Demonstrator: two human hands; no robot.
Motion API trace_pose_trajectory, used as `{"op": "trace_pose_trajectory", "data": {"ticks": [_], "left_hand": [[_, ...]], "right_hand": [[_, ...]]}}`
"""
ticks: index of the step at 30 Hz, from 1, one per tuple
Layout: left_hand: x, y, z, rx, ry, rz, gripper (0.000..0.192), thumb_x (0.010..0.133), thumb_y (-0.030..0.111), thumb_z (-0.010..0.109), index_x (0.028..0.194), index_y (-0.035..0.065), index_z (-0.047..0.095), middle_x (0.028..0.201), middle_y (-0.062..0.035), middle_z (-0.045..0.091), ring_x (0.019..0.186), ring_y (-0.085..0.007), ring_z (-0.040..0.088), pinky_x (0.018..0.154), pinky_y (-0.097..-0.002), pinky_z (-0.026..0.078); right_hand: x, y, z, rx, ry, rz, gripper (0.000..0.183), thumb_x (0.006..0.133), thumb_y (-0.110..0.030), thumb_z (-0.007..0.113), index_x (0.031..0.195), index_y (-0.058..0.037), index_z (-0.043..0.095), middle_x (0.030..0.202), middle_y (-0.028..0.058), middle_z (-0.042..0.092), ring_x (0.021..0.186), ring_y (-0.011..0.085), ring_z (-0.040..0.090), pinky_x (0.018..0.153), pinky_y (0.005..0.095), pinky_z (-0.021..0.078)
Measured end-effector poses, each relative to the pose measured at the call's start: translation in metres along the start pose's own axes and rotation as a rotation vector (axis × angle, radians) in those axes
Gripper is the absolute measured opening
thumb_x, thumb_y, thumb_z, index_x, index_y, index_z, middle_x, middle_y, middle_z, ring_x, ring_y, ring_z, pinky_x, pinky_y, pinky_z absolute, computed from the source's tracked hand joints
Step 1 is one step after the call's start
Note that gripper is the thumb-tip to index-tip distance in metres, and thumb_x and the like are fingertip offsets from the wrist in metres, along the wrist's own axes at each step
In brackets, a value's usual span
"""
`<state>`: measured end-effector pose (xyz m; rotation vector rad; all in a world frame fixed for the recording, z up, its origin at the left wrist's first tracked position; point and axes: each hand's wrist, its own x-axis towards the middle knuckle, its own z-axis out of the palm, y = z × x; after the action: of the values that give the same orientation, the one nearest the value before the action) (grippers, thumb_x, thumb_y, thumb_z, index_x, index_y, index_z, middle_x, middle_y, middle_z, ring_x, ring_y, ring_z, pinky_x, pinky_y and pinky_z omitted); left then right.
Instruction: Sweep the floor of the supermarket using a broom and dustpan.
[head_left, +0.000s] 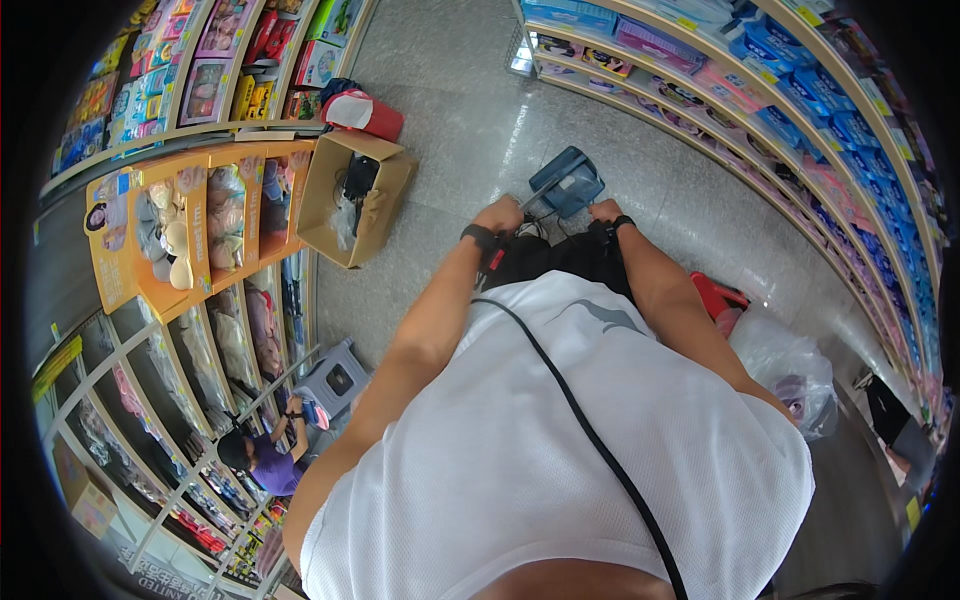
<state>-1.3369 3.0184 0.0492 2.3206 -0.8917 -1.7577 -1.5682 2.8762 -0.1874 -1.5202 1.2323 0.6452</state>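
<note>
A blue translucent plastic container, shaped like a dustpan, is at the floor ahead of me. A grey bar, apparently its handle, slants from it to my left hand, whose fingers are curled around its end. My right hand is curled at the container's near right edge; what lies inside its fingers is hidden. Both wrists wear black bands. Thin dark cords hang between the hands, in front of my black trousers.
An open cardboard box with dark items and a red bin stand left, by an orange display of bras. Stocked shelves curve along the right. A clear plastic bag is behind right. A person in purple works lower left.
</note>
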Motion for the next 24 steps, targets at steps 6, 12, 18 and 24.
{"op": "trace_pose_trajectory", "data": {"ticks": [6,12,18,24], "left_hand": [[0.007,0.004,0.004,0.065,0.019,-0.023,0.022,0.068,0.008,0.05,0.07,-0.0118,0.06,0.064,-0.025,0.06,0.06,-0.0342,0.063,0.056,-0.0408,0.048],[0.007,0.002,0.006,-0.032,0.018,-0.054,0.022,0.068,0.009,0.05,0.067,-0.0107,0.06,0.063,-0.0246,0.06,0.062,-0.0335,0.063,0.057,-0.0405,0.048],[0.004,-0.019,0.007,0.052,-0.056,-0.015,0.022,0.077,0.015,0.055,0.068,-0.004,0.059,0.05,-0.0089,0.053,0.039,-0.017,0.048,0.038,-0.0323,0.034],[0.007,-0.041,0.012,-0.089,-0.04,-0.035,0.019,0.077,0.014,0.054,0.072,-0.0041,0.058,0.052,-0.0088,0.053,0.039,-0.0168,0.048,0.037,-0.0318,0.035]], "right_hand": [[0.016,-0.005,0.014,-0.306,0.013,-0.155,0.032,0.073,-0.028,0.054,0.081,0.0015,0.063,0.082,0.0152,0.063,0.077,0.0262,0.061,0.063,0.0349,0.0462],[-0.018,-0.022,-0.01,-0.09,-0.021,0.019,0.037,0.071,-0.024,0.049,0.088,0.0057,0.062,0.096,0.0244,0.062,0.092,0.0353,0.06,0.073,0.0391,0.0469],[-0.03,-0.022,-0.019,-0.044,-0.019,-0.007,0.036,0.069,-0.023,0.051,0.086,0.0071,0.062,0.094,0.0249,0.062,0.09,0.036,0.061,0.072,0.0382,0.0478],[-0.031,-0.028,-0.014,0.068,-0.005,0.056,0.037,0.068,-0.024,0.054,0.087,0.0065,0.062,0.092,0.0242,0.063,0.088,0.0339,0.062,0.071,0.0374,0.0478]]}}
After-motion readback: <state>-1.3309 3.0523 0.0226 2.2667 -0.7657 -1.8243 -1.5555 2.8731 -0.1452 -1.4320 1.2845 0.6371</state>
